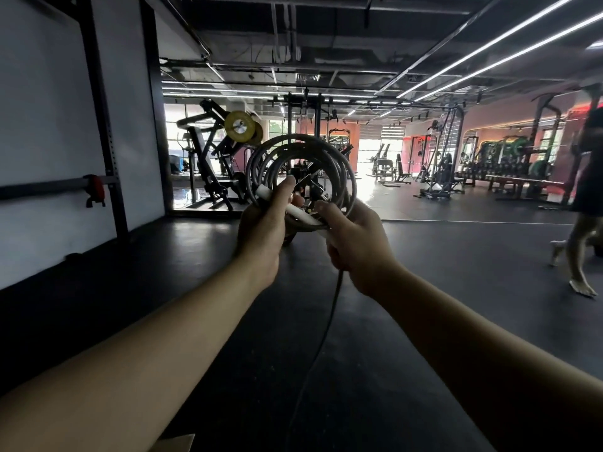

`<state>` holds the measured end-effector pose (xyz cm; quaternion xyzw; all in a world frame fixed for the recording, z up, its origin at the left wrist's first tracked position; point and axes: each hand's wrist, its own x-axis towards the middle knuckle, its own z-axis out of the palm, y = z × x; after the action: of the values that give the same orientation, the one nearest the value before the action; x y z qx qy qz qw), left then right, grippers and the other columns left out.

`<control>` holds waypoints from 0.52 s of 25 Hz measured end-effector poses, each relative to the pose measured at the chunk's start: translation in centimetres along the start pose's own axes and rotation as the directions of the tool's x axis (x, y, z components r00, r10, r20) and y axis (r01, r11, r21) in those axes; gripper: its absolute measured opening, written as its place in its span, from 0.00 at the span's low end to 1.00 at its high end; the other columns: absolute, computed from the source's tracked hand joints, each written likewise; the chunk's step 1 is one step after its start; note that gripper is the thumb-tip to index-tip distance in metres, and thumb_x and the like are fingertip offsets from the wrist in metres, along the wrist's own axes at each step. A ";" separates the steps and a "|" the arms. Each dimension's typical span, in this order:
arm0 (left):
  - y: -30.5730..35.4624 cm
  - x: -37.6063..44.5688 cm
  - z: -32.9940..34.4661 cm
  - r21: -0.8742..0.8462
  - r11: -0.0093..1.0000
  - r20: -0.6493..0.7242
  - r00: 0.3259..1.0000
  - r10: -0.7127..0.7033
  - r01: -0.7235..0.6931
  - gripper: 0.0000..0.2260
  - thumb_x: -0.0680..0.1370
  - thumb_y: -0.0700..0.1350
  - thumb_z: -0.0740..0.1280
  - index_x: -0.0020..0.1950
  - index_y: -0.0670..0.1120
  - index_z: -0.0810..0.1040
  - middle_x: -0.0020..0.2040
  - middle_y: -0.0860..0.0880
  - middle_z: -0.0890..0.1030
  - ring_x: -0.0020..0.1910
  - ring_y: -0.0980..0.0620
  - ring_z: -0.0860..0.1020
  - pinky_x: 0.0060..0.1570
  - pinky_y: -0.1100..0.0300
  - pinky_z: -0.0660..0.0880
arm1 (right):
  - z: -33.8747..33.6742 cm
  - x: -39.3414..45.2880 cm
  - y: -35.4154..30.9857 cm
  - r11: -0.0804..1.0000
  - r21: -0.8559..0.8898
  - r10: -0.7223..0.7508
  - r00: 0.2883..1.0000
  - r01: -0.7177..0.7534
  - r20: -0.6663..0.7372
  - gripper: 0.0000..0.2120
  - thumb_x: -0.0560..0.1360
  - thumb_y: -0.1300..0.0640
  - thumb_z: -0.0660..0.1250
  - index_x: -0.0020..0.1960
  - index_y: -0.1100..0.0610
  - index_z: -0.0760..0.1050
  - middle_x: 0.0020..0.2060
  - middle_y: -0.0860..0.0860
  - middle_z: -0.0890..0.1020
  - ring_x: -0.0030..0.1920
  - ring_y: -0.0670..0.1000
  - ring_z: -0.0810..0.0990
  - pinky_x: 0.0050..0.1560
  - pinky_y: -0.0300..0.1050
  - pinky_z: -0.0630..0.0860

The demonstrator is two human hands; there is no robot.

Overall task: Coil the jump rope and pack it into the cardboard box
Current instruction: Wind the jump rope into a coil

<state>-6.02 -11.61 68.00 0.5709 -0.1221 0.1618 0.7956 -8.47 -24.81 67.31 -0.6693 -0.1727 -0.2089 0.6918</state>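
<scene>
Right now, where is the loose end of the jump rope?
In the head view, the loose end hangs from under the right hand, just right of centre, trailing down toward the floor between both forearms.

Floor point(424, 288) was dark rubber matting w/ a matte sheen, running from the near foreground back to the bright windows. Along the left wall a rack upright point(107, 164) stood on it. Farther back, a plate-loaded machine point(212, 164) sat on it, and benches point(394, 172) plus weight racks point(509, 171) stood toward the right rear. A person's bare feet point(582, 288) were on the floor at right. A cardboard corner point(176, 442) showed at the bottom edge; couldn't tell if it rested on the floor.
</scene>
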 end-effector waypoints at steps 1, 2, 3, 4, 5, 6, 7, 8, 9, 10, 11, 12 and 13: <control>0.2 0.2 -0.7 0.038 0.999 0.067 0.998 -0.012 0.009 0.13 0.76 0.54 0.72 0.33 0.53 0.87 0.38 0.52 0.86 0.43 0.52 0.84 0.54 0.50 0.77 | -0.5 0.5 -0.3 0.995 -0.090 -0.039 0.999 0.039 0.000 0.06 0.79 0.59 0.67 0.45 0.60 0.75 0.24 0.46 0.70 0.22 0.45 0.64 0.24 0.40 0.61; 0.6 0.5 -1.6 0.069 0.998 0.135 0.991 -0.024 0.015 0.09 0.76 0.52 0.73 0.40 0.50 0.88 0.42 0.50 0.87 0.45 0.51 0.84 0.56 0.48 0.78 | -1.0 1.1 -0.7 0.980 -0.183 -0.074 0.997 0.076 0.015 0.06 0.78 0.60 0.67 0.43 0.59 0.76 0.25 0.46 0.72 0.23 0.44 0.66 0.25 0.40 0.62; 1.2 0.9 -2.6 0.091 0.996 0.208 0.978 -0.032 0.013 0.09 0.75 0.51 0.74 0.50 0.47 0.87 0.47 0.48 0.88 0.48 0.50 0.85 0.57 0.48 0.78 | -1.6 1.5 -1.3 0.957 -0.271 -0.098 0.994 0.107 0.049 0.06 0.78 0.61 0.68 0.42 0.60 0.76 0.26 0.48 0.74 0.24 0.45 0.68 0.27 0.41 0.65; 2.1 1.4 -3.5 0.127 0.992 0.260 0.965 -0.037 0.004 0.18 0.74 0.50 0.75 0.61 0.45 0.83 0.53 0.46 0.87 0.51 0.49 0.85 0.57 0.48 0.78 | -2.3 1.9 -1.9 0.915 -0.376 -0.112 0.988 0.145 0.108 0.05 0.77 0.61 0.68 0.44 0.61 0.77 0.29 0.52 0.76 0.27 0.49 0.71 0.29 0.44 0.68; 3.4 2.0 -4.4 0.191 0.981 0.300 0.953 -0.039 -0.020 0.26 0.72 0.50 0.77 0.69 0.46 0.77 0.58 0.45 0.85 0.55 0.48 0.84 0.58 0.49 0.77 | -2.8 2.3 -2.6 0.841 -0.501 -0.124 0.974 0.205 0.191 0.04 0.77 0.61 0.69 0.46 0.62 0.79 0.33 0.56 0.79 0.30 0.52 0.74 0.34 0.48 0.73; 5.0 2.2 -4.9 0.313 0.946 0.335 0.942 -0.028 -0.083 0.33 0.70 0.50 0.79 0.73 0.49 0.73 0.62 0.46 0.83 0.59 0.48 0.83 0.59 0.50 0.77 | -3.2 2.7 -3.2 0.728 -0.624 -0.125 0.951 0.283 0.284 0.05 0.76 0.60 0.70 0.48 0.62 0.80 0.37 0.60 0.82 0.34 0.56 0.78 0.39 0.51 0.77; 6.5 2.4 -4.9 0.467 0.864 0.400 0.916 -0.017 -0.187 0.38 0.67 0.51 0.80 0.75 0.52 0.70 0.64 0.48 0.82 0.62 0.50 0.81 0.61 0.53 0.76 | -3.3 3.1 -3.8 0.603 -0.711 -0.117 0.921 0.362 0.371 0.07 0.75 0.59 0.71 0.49 0.62 0.80 0.41 0.61 0.83 0.38 0.58 0.80 0.44 0.53 0.79; 7.9 2.2 -4.4 0.607 0.734 0.491 0.870 -0.044 -0.305 0.41 0.65 0.53 0.80 0.76 0.54 0.68 0.66 0.51 0.81 0.64 0.53 0.79 0.62 0.56 0.74 | -3.1 3.3 -4.6 0.492 -0.752 -0.105 0.888 0.438 0.449 0.08 0.75 0.58 0.72 0.50 0.62 0.80 0.42 0.60 0.84 0.42 0.58 0.82 0.47 0.55 0.80; 9.0 2.0 -3.6 0.692 0.599 0.565 0.819 -0.101 -0.403 0.44 0.63 0.54 0.81 0.76 0.56 0.66 0.66 0.54 0.80 0.65 0.55 0.78 0.62 0.60 0.73 | -2.7 3.5 -5.1 0.417 -0.758 -0.090 0.853 0.501 0.514 0.09 0.74 0.56 0.73 0.51 0.61 0.81 0.43 0.58 0.84 0.43 0.57 0.83 0.47 0.55 0.80; 9.7 1.5 -2.5 0.727 0.490 0.618 0.769 -0.164 -0.481 0.47 0.61 0.56 0.81 0.77 0.57 0.65 0.66 0.56 0.79 0.64 0.58 0.77 0.61 0.64 0.73 | -2.4 3.6 -5.8 0.363 -0.745 -0.089 0.817 0.560 0.570 0.10 0.74 0.55 0.73 0.53 0.60 0.81 0.45 0.54 0.85 0.44 0.55 0.83 0.47 0.50 0.80; 10.0 0.9 -1.4 0.729 0.427 0.655 0.727 -0.205 -0.536 0.49 0.60 0.56 0.83 0.77 0.58 0.64 0.65 0.59 0.79 0.63 0.61 0.77 0.58 0.69 0.72 | -2.1 3.9 -6.3 0.316 -0.730 -0.096 0.786 0.606 0.611 0.12 0.74 0.54 0.74 0.56 0.58 0.81 0.47 0.49 0.84 0.45 0.51 0.82 0.46 0.40 0.79; 9.8 0.6 -0.6 0.719 0.397 0.676 0.707 -0.210 -0.570 0.51 0.59 0.54 0.83 0.78 0.58 0.62 0.65 0.61 0.78 0.61 0.63 0.77 0.55 0.75 0.71 | -1.9 4.0 -6.7 0.277 -0.722 -0.105 0.767 0.634 0.633 0.15 0.73 0.54 0.74 0.59 0.56 0.81 0.48 0.45 0.82 0.46 0.47 0.81 0.45 0.31 0.74; 9.2 0.5 -0.1 0.712 0.397 0.679 0.711 -0.180 -0.579 0.53 0.60 0.53 0.84 0.79 0.58 0.59 0.66 0.61 0.77 0.61 0.63 0.76 0.53 0.81 0.68 | -1.8 4.3 -7.0 0.253 -0.723 -0.122 0.763 0.643 0.635 0.16 0.73 0.54 0.74 0.60 0.55 0.81 0.47 0.43 0.80 0.46 0.46 0.80 0.43 0.28 0.71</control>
<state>-9.19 -8.75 76.12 0.8973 -0.3647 0.0890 0.2322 -8.51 -26.97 75.49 -0.8962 -0.3454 -0.2723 0.0575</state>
